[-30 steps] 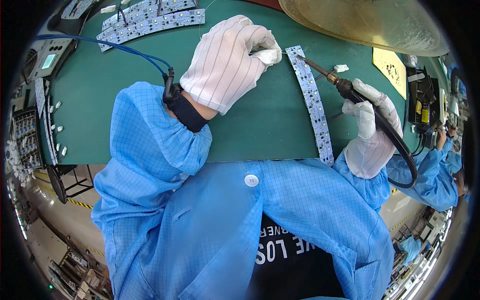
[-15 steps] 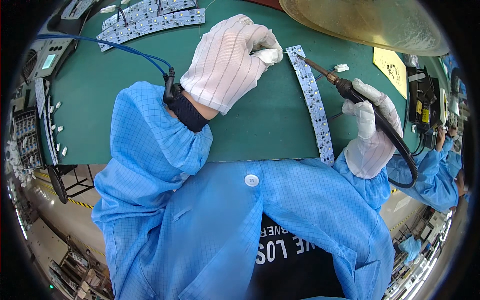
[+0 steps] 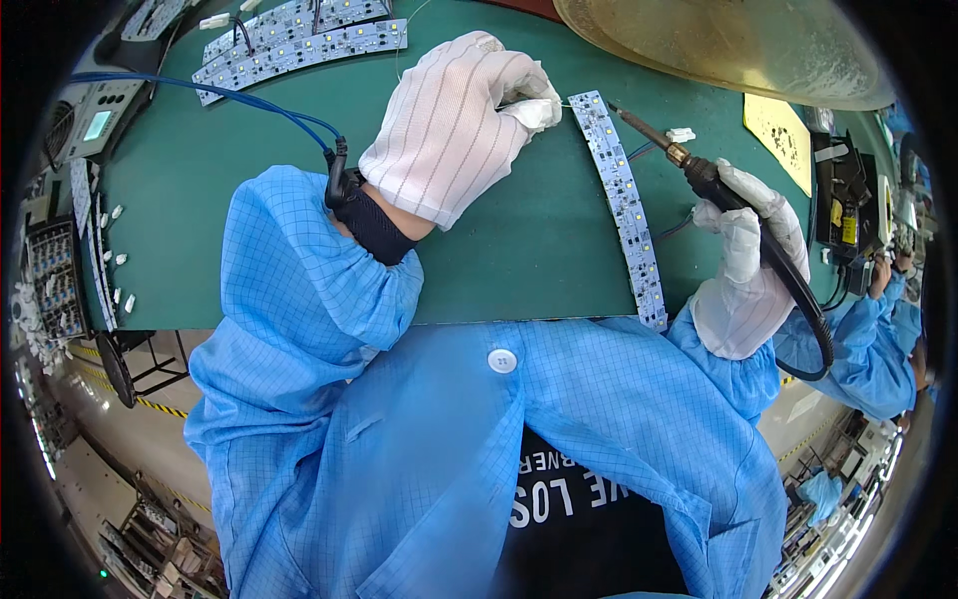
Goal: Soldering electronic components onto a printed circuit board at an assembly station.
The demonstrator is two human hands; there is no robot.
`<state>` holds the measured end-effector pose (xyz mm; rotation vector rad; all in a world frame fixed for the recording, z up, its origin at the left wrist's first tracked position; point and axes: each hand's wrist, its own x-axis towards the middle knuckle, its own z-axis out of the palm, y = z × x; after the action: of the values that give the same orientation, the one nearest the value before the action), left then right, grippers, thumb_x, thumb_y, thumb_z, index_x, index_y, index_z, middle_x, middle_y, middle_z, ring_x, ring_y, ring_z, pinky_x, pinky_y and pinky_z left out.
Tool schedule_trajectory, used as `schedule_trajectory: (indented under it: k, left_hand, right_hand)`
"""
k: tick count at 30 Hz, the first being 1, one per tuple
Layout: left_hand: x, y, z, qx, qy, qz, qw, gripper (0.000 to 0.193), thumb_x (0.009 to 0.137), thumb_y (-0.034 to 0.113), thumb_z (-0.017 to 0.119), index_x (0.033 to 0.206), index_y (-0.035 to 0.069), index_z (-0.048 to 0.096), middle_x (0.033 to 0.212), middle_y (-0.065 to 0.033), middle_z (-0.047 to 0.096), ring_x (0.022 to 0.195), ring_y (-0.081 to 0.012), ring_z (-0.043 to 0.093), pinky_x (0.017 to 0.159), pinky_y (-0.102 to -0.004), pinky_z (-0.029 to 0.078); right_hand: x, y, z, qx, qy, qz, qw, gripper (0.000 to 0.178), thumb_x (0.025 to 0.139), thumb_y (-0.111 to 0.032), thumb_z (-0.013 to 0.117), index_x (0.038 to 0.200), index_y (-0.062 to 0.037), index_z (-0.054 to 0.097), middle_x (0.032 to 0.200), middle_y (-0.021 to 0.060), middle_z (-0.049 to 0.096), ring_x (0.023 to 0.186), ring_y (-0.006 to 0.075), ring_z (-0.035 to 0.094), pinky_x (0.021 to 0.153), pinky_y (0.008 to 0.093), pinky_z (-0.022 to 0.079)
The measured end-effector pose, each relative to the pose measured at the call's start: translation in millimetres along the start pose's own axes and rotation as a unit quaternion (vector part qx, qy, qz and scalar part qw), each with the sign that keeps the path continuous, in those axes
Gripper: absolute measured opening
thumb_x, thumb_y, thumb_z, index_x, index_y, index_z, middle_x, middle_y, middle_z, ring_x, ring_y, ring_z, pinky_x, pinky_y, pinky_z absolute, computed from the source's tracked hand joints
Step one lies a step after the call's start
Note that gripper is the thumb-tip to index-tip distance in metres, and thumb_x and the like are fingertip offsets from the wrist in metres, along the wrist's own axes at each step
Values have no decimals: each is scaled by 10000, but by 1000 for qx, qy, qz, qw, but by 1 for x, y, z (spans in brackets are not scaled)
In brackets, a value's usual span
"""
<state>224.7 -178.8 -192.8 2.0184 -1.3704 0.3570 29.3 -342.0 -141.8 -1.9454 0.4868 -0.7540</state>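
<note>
A white striped glove covers my left hand [image 3: 464,125], whose fingers pinch a thin solder wire [image 3: 567,106]. The wire's short end sticks out to the top end of a curved white circuit strip [image 3: 621,200] dotted with small LEDs and chips. My gloved right hand [image 3: 748,250] is closed around a soldering iron [image 3: 707,180]. Its tip sits just right of the strip's upper end, apart from it by a small gap. Behind the strip, dark wires lead to a small white connector [image 3: 681,135]. A black wrist strap [image 3: 371,222] with a blue cord is on my left wrist.
More LED strips [image 3: 299,55] lie at the back left of the green mat [image 3: 509,265]. A device with a lit display [image 3: 98,124] stands at far left. A large translucent cover [image 3: 738,45] overhangs the back right, near a yellow sheet [image 3: 778,140]. Another person's blue sleeve [image 3: 848,354] shows at right.
The soldering iron's tip has lifted off the strip and shifted right, together with my right hand. My left hand and the strip have hardly moved.
</note>
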Motion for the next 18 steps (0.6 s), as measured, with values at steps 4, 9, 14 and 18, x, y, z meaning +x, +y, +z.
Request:
schedule_trajectory:
  k: [4, 9, 14, 18]
  left_hand:
    - [1, 1, -1, -10, 9, 1, 1000, 90, 768, 159, 713, 818, 96, 670, 787, -20, 574, 743, -199, 553, 628, -316, 472]
    - [3, 1, 1, -1, 37, 34, 999, 100, 779, 171, 701, 815, 83, 671, 775, -25, 578, 741, -198, 552, 635, -311, 463]
    - [3, 2, -1, -8, 9, 5, 1000, 83, 785, 160, 691, 803, 81, 673, 768, -31, 577, 744, -202, 550, 650, -322, 467]
    - [1, 2, 0, -44, -4, -41, 998, 81, 786, 158, 691, 807, 83, 672, 775, -28, 580, 743, -203, 549, 649, -322, 466]
  right_hand:
    - [1, 0, -2, 30, 6, 15, 999, 289, 819, -120, 634, 1051, 51, 657, 877, 122, 672, 752, 174, 652, 773, 276, 508]
    - [-1, 0, 2, 69, -5, -5, 998, 278, 821, -92, 639, 1054, 61, 653, 872, 131, 671, 747, 172, 648, 761, 270, 510]
    - [0, 0, 5, 76, -10, 28, 997, 285, 828, -87, 656, 1062, 74, 646, 877, 137, 671, 747, 169, 644, 747, 266, 508]
    - [1, 0, 6, 64, -14, 17, 998, 285, 826, -90, 660, 1062, 69, 648, 884, 141, 670, 750, 170, 645, 740, 265, 508]
